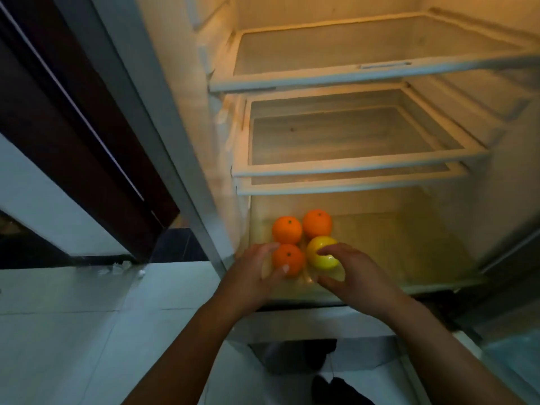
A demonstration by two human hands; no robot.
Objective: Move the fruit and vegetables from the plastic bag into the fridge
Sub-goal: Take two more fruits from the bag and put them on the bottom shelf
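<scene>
The near orange (287, 258) is gripped in my left hand (254, 276), thumb and fingers curled round it. My right hand (355, 276) grips the yellow fruit (320, 255) just beside it, hiding its near side. Both forearms reach down into the fridge (204, 147), low in its bottom compartment. Just behind lie the back-left orange (287, 229) and the back-right orange (317, 223).

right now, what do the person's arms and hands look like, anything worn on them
Both forearms are bare, with no sleeves in view. The left hand and right hand wear no gloves, and no rings, watch or bracelets show.
</scene>
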